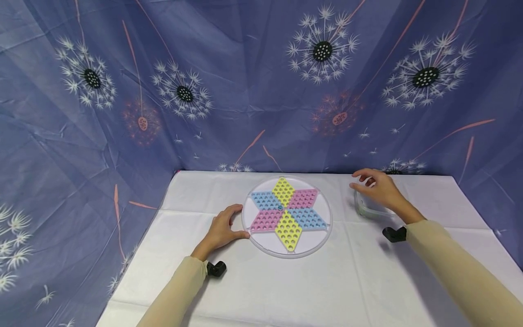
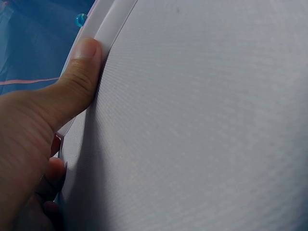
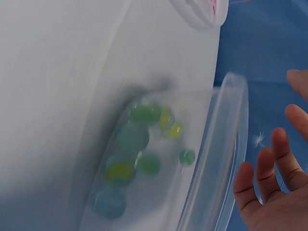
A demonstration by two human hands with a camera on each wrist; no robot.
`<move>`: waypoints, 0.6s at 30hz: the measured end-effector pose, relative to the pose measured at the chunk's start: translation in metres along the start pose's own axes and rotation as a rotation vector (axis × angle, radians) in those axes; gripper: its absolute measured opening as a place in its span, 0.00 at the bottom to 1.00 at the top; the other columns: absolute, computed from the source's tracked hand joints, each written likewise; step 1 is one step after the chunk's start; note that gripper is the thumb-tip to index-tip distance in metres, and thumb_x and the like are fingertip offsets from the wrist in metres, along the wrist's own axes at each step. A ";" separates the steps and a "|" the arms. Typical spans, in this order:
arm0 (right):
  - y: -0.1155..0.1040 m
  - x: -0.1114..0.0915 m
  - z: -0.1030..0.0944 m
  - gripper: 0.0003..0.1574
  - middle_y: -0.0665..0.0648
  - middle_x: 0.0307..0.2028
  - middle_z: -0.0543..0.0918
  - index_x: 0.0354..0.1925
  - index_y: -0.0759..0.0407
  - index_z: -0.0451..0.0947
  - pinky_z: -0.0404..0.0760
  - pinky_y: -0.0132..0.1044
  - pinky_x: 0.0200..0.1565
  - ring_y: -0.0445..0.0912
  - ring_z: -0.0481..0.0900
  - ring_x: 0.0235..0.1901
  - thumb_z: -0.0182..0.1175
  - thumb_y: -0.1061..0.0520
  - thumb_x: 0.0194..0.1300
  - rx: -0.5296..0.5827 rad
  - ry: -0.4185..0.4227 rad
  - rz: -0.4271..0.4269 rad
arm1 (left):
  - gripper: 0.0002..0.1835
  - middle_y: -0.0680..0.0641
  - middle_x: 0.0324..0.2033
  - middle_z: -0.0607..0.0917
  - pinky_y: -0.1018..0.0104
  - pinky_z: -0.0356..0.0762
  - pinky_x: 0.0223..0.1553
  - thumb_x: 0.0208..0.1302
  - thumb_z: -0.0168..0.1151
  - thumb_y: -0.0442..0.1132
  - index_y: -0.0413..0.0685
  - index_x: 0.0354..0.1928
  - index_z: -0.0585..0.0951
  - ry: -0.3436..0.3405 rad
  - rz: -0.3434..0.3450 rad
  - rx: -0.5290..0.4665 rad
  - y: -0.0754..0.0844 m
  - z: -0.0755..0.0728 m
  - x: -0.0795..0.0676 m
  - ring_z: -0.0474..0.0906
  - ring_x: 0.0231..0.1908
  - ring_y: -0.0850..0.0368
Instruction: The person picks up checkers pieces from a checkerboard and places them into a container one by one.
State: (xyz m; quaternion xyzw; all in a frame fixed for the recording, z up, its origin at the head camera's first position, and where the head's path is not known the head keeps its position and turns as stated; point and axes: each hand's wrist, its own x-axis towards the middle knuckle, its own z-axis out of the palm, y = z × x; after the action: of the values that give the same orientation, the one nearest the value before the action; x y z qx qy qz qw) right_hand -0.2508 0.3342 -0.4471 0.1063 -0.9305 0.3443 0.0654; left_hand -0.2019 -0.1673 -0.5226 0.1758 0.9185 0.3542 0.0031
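A round white Chinese checkers board (image 1: 261,243) with a pink, yellow and blue star lies on the table. One blue-green marble (image 1: 279,208) sits near the star's centre; the left wrist view also catches this marble (image 2: 81,19) above the rim. My left hand (image 1: 222,228) rests against the board's left rim, its thumb (image 2: 79,72) along the edge and the fingers partly hidden. Over a clear plastic box (image 1: 361,210) hovers my right hand (image 1: 380,188), fingers loosely bent, nothing visible in them. Through the box wall, several green, yellow and bluish marbles (image 3: 147,163) show.
A white cloth (image 1: 286,290) covers the table. Behind it and at the left hangs a blue curtain (image 1: 245,91) with dandelion prints. Each wrist carries a small black camera, such as the right one (image 1: 394,234).
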 end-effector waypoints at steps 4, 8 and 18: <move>-0.011 0.004 0.009 0.25 0.63 0.46 0.80 0.57 0.56 0.81 0.76 0.47 0.41 0.54 0.77 0.40 0.68 0.45 0.69 0.013 -0.008 -0.011 | 0.53 0.48 0.44 0.78 0.59 0.63 0.43 0.45 0.86 0.51 0.45 0.73 0.71 0.002 -0.001 0.003 0.000 0.000 0.000 0.66 0.36 0.56; -0.021 0.010 0.022 0.23 0.62 0.46 0.80 0.56 0.54 0.82 0.76 0.46 0.41 0.53 0.76 0.40 0.70 0.45 0.68 0.030 -0.014 -0.029 | 0.53 0.48 0.43 0.78 0.59 0.64 0.43 0.44 0.86 0.51 0.45 0.73 0.71 0.003 -0.007 0.002 0.001 0.000 -0.001 0.66 0.36 0.57; -0.052 0.024 0.052 0.21 0.64 0.46 0.80 0.55 0.51 0.83 0.77 0.48 0.41 0.52 0.76 0.39 0.72 0.49 0.66 0.085 -0.077 -0.126 | 0.52 0.48 0.46 0.79 0.59 0.65 0.43 0.44 0.86 0.50 0.45 0.72 0.71 0.013 0.013 0.011 0.000 0.000 0.000 0.68 0.36 0.55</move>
State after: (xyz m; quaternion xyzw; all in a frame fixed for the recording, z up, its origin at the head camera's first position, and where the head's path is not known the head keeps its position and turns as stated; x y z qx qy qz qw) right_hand -0.2641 0.2581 -0.4495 0.1802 -0.9083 0.3746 0.0465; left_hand -0.2020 -0.1670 -0.5227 0.1796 0.9192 0.3504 -0.0063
